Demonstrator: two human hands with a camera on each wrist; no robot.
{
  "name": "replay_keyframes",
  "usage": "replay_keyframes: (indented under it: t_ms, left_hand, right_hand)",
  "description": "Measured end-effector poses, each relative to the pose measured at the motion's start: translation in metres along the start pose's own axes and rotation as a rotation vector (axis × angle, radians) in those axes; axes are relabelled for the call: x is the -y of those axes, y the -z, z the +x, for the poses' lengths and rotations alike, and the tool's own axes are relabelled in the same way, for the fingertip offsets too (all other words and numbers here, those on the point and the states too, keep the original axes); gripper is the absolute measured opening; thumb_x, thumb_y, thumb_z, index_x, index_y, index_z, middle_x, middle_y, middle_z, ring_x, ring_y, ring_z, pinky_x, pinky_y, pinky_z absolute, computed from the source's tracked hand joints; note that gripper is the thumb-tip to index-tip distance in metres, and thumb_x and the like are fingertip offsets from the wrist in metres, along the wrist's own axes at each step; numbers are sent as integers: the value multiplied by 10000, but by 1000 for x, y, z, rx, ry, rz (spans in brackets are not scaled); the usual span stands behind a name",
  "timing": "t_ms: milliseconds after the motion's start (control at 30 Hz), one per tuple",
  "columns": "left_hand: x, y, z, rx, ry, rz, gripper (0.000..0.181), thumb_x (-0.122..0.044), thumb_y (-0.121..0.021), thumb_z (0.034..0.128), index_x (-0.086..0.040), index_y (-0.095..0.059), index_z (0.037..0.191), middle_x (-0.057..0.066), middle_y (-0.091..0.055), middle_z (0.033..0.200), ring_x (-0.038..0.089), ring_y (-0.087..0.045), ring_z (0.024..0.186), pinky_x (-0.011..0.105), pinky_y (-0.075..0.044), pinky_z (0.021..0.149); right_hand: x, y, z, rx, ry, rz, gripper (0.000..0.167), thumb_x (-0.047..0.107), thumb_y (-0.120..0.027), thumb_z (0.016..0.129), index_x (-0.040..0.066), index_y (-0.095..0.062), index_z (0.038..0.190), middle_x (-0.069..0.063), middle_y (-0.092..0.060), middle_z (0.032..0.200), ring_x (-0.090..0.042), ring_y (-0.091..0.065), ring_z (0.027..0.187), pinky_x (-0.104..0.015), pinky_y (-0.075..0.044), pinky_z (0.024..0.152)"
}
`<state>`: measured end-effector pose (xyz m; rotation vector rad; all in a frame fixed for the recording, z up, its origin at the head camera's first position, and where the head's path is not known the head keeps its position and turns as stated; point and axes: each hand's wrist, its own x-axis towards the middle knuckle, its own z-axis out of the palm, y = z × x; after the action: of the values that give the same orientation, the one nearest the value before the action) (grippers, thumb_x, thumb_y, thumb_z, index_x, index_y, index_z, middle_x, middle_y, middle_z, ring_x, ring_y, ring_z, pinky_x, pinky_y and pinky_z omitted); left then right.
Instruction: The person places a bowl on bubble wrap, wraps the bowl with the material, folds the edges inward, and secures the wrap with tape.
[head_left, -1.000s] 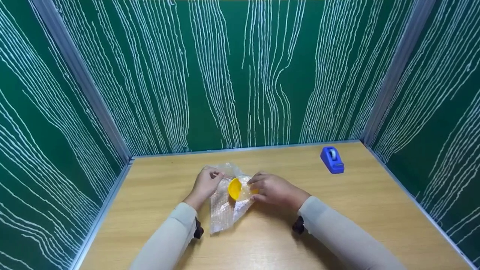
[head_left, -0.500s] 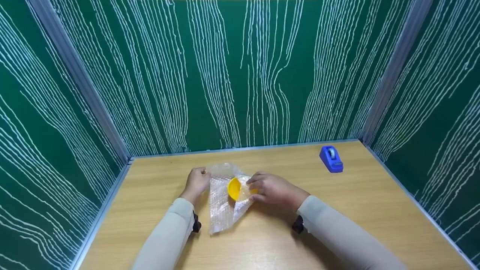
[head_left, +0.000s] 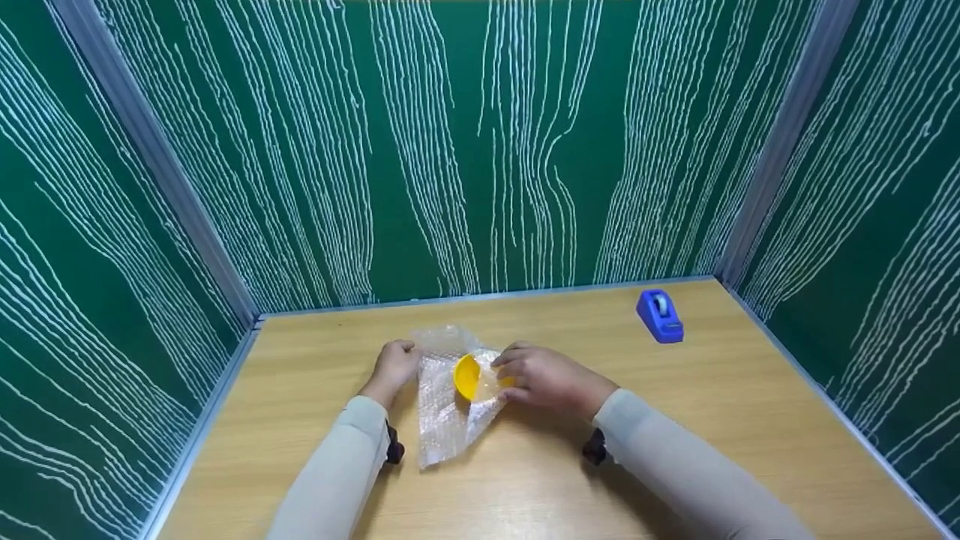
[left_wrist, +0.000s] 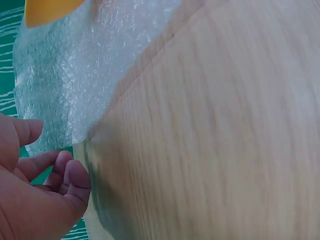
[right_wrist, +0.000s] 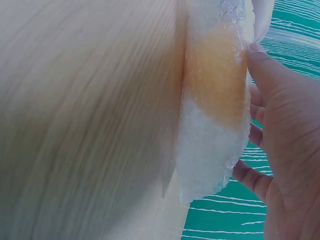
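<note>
A yellow bowl [head_left: 466, 377] lies on its side on a sheet of bubble wrap [head_left: 442, 431], one flap folded over its right part. In the right wrist view the bowl's orange tint shows through the wrap [right_wrist: 207, 150]. My right hand [head_left: 544, 377] holds the folded flap against the bowl, thumb [right_wrist: 257, 48] on the near side and fingers partly hidden behind it. My left hand [head_left: 394, 369] is beside the wrap's left edge, its fingers loosely curled. In the left wrist view its thumb and fingers [left_wrist: 77, 175] stand apart near the wrap's corner, with no pinch visible.
A blue tape dispenser [head_left: 660, 316] stands at the back right of the wooden table [head_left: 540, 487]. Green walls [head_left: 405, 247] with white wavy lines enclose the back and sides.
My left hand has moved left, from over the bubble wrap to its left edge, leaving more of the sheet visible. My right hand has stayed on the wrapped bowl.
</note>
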<state>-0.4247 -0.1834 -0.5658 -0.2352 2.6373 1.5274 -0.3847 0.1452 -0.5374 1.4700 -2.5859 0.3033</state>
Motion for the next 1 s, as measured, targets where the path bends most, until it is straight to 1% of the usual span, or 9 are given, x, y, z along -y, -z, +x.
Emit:
replay_keyframes:
  t_ms: [67,133,200,300,467,600,733,867,1000]
  left_hand:
    - [1,-1,-1,-27,-37,5,409,-150,-569,1149,76,-662,1477,269,-640,1577,409,-586,1516,545,-507,1270]
    - [1,-1,-3,-56,-76,7,312,-121,-586,1134,67,-727,1340,250,-706,1443,374,-658,1366,513,-577,1158]
    - [0,-1,-3,-78,-101,7,223,-110,-608,1128,34,-750,1221,212,-727,1313,333,-666,1223,466,-598,1041]
    - [-1,0,-6,-96,-94,-10,163,-122,-652,1123,-27,-775,1171,150,-726,1235,288,-659,1147,416,-606,981]
    - [-6,2,-11,-97,-48,-21,157,-159,-679,1132,-84,-786,1219,120,-708,1287,286,-654,1198,430,-615,1059]
    - [-13,3,-18,-94,-28,-13,161,-191,-685,1140,-116,-768,1256,117,-694,1332,298,-641,1239,446,-605,1119]
    - [-16,2,-22,-100,-55,-4,155,-193,-694,1136,-109,-771,1241,125,-703,1309,300,-642,1217,445,-611,1108]
    - [-14,2,-21,-109,-88,0,159,-172,-711,1123,-95,-790,1238,129,-724,1282,297,-654,1199,454,-616,1114]
    - [-13,2,-22,-106,-97,-11,157,-175,-735,1112,-114,-807,1238,109,-747,1264,291,-671,1186,455,-621,1136]
  right_hand:
    - [0,0,0,-8,-1,14,331,365,-804,1077,96,-842,1267,-80,-783,1454,-311,-711,1359,-480,-571,1224]
    - [-1,-1,1,-20,-1,27,321,350,-814,1070,87,-844,1250,-84,-789,1439,-317,-715,1344,-479,-580,1212]
    - [-2,-2,1,-31,-1,35,315,339,-826,1062,77,-844,1235,-89,-791,1429,-323,-718,1332,-480,-589,1200]
    - [-3,-2,1,-32,-7,38,324,354,-826,1062,86,-844,1243,-79,-785,1442,-314,-716,1338,-474,-588,1202]
    - [-3,-2,2,-13,-19,47,336,364,-820,1065,90,-841,1258,-79,-777,1461,-315,-710,1355,-475,-575,1219]
    - [-1,0,2,2,-38,51,332,360,-817,1069,93,-843,1264,-80,-780,1459,-318,-709,1357,-484,-566,1231]
    - [-1,1,2,10,-35,43,335,364,-811,1073,95,-842,1270,-80,-782,1460,-322,-707,1356,-488,-565,1231]
    - [-1,0,2,6,-17,33,333,361,-806,1076,92,-841,1269,-84,-782,1458,-321,-711,1352,-490,-571,1224]
    - [-1,0,2,4,-13,25,327,359,-802,1080,93,-842,1266,-82,-784,1455,-313,-711,1352,-487,-573,1221]
